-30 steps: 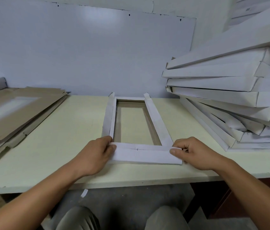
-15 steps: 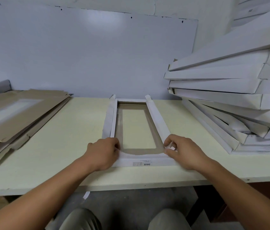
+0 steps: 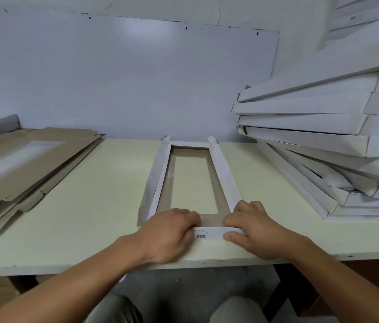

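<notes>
At the near edge of the table [image 3: 86, 206], both hands clamp the front flap [image 3: 215, 233] of a flat, unfolded cardboard box [image 3: 223, 173]. The left hand [image 3: 169, 234] has its fingers curled over the flap's left end. The right hand [image 3: 256, 229] pinches the right end, thumb on the near side and fingers bent over the top.

The flap is a narrow white strip with "SGS" printed upside down on it. Behind it the box runs straight away from the person. It is white outside and brown inside, with a long rectangular window cut through the middle that shows the table beneath. Two long white side flaps stand slightly raised along its edges.

Half a second ago the hands sat wider apart, at the box's near corners. Now they are closer together on the flap and cover more of it.

Flat brown cardboard sheets [image 3: 27, 159] lie to the left. A leaning pile of white boxes [image 3: 318, 141] stands to the right, and a pale wall panel [image 3: 125, 78] is behind.
</notes>
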Demonstrator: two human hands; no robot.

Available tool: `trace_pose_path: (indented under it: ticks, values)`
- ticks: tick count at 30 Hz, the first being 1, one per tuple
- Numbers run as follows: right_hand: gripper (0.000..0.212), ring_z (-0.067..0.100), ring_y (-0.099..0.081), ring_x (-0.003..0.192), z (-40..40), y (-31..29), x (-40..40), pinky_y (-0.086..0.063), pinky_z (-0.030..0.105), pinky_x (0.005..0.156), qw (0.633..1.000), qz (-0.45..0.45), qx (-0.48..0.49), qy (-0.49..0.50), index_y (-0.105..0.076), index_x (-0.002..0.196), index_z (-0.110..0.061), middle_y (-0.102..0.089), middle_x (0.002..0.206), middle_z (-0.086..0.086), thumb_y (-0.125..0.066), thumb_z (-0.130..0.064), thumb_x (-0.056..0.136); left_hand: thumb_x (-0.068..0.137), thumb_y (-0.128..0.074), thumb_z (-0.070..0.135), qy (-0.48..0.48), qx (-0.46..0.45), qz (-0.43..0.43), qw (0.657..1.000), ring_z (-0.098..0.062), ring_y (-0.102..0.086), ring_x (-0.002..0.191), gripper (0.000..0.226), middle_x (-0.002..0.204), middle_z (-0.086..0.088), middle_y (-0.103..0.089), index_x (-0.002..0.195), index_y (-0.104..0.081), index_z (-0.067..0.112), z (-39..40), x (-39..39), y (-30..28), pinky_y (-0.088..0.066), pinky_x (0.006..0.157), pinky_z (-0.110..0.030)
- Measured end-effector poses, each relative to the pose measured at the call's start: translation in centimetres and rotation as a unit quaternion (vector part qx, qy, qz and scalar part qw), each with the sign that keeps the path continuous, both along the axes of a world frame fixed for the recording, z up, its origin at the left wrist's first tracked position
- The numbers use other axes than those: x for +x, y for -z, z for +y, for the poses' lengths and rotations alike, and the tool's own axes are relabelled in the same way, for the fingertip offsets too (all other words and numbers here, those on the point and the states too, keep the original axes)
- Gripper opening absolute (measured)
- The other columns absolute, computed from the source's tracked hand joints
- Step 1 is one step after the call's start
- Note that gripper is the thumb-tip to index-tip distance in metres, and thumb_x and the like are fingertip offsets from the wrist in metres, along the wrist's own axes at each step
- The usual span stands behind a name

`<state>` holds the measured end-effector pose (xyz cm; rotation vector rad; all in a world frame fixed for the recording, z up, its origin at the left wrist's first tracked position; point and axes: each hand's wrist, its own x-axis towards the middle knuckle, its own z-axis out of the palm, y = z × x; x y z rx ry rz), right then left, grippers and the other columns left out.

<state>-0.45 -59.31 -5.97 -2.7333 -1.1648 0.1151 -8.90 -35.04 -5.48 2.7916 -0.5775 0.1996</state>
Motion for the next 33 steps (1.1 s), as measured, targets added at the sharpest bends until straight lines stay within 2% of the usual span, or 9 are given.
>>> trace_pose_path:
  ticks: [3,6,9,13,16,20,24,28,33]
  values:
    - [0.023,0.011,-0.034,0.097,1.8,0.2,-0.9,-0.028,0.037,0.094,0.997,-0.038,0.014,-0.062,-0.047,0.08,-0.034,-0.045,0.087,-0.012,-0.044,-0.047,0.099,0.088,-0.043,0.025,0.027,0.044,-0.021,0.998,-0.022,-0.053,0.095,0.029,0.106,0.001,-0.058,0.117,-0.049,0.023,-1.1,-0.1,0.5,-0.045,0.082,-0.037]
    - [0.028,0.006,-0.037,0.101,2.7,0.2,-1.3,-0.023,0.031,0.1,0.991,-0.009,0.048,-0.122,-0.06,0.09,-0.032,-0.049,0.086,-0.018,-0.051,-0.059,0.092,0.08,-0.05,0.017,0.044,0.072,-0.036,0.996,-0.026,-0.052,0.091,0.027,0.1,-0.001,-0.056,0.106,-0.048,0.022,-1.0,-0.7,0.8,-0.043,0.077,-0.038]
    - [0.048,-0.001,-0.033,0.121,1.7,-0.5,-0.3,-0.019,0.021,0.107,0.987,0.063,0.054,-0.138,-0.064,0.109,-0.038,-0.054,0.106,-0.026,-0.066,-0.072,0.075,0.073,-0.049,0.013,0.064,0.075,-0.021,0.995,-0.024,-0.048,0.083,0.022,0.09,0.003,-0.053,0.087,-0.038,0.026,1.2,-2.0,0.4,-0.037,0.069,-0.035]
    - [0.05,0.002,-0.032,0.132,1.1,-1.6,1.7,-0.02,0.024,0.113,0.989,0.07,0.023,-0.129,-0.06,0.124,-0.041,-0.049,0.128,-0.026,-0.074,-0.057,0.078,0.063,-0.046,0.011,0.064,0.083,0.06,0.993,-0.01,-0.038,0.077,0.023,0.081,0.01,-0.043,0.079,-0.034,0.023,6.0,-3.8,-0.8,-0.036,0.073,-0.031]
    - [0.033,0.006,-0.043,0.12,1.6,-2.7,3.5,-0.03,0.029,0.107,0.994,0.015,-0.006,-0.112,-0.063,0.12,-0.038,-0.054,0.12,-0.017,-0.069,-0.033,0.088,0.058,-0.049,0.012,0.045,0.118,0.102,0.987,-0.004,-0.042,0.086,0.024,0.083,0.009,-0.047,0.077,-0.038,0.02,9.9,-4.5,-1.8,-0.034,0.088,-0.03]
    - [0.016,0.008,-0.054,0.09,2.5,-3.6,4.1,-0.048,0.036,0.084,0.994,0.022,-0.083,-0.069,-0.066,0.097,-0.032,-0.059,0.094,-0.013,-0.067,-0.044,0.086,0.062,-0.057,0.013,-0.039,0.172,0.11,0.978,0.008,-0.035,0.099,0.022,0.09,0.021,-0.045,0.077,-0.049,0.027,16.0,-4.5,-2.6,-0.026,0.087,-0.027]
    - [0.027,0.006,-0.046,0.067,5.1,-3.1,2.4,-0.039,0.034,0.064,0.989,0.017,-0.089,-0.12,-0.056,0.082,-0.021,-0.051,0.071,-0.01,-0.062,-0.045,0.091,0.083,-0.053,0.016,-0.151,0.244,0.052,0.957,-0.002,-0.031,0.119,0.029,0.124,0.027,-0.036,0.086,-0.063,0.042,19.4,-3.9,-3.8,-0.03,0.095,-0.029]
    - [0.038,0.018,-0.036,0.062,9.3,-2.8,0.5,-0.029,0.036,0.06,0.986,0.019,-0.055,-0.156,-0.047,0.072,-0.012,-0.041,0.065,-0.002,-0.062,-0.04,0.095,0.078,-0.053,-0.003,-0.207,0.074,-0.117,0.968,-0.02,-0.063,0.095,0.043,0.119,0.008,-0.062,0.106,-0.071,0.025,16.7,-3.3,-4.4,-0.049,0.075,-0.032]
    - [0.04,0.026,-0.04,0.063,14.8,-2.5,-0.1,-0.029,0.033,0.057,0.997,0.058,-0.014,-0.051,-0.043,0.061,-0.012,-0.043,0.063,0.008,-0.067,-0.023,0.09,0.072,-0.059,-0.004,-0.007,-0.074,-0.11,0.991,-0.01,-0.06,0.083,0.038,0.098,0.006,-0.064,0.101,-0.068,0.019,6.5,-4.9,-3.1,-0.045,0.072,-0.023]
